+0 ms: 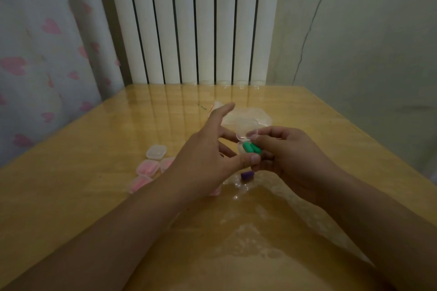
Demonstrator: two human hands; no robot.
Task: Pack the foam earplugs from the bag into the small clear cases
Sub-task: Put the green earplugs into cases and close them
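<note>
Head view: no legible writing on any item. Left hand (203,160) and right hand (283,156) both grasp the open clear case (246,136) holding two green earplugs (251,148), above the table (71,196). A purple earplug (247,175) lies just below, partly hidden. The pink-filled cases (147,168) left of the open case are blurred.

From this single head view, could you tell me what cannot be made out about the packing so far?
- Clear case: its base is hidden by the right hand and left hand.
- Pink-filled cases: the left forearm hides some, so no count.
- Bag: contents unreadable; dim, partly hidden.
- Purple earplug: partly hidden.
</note>
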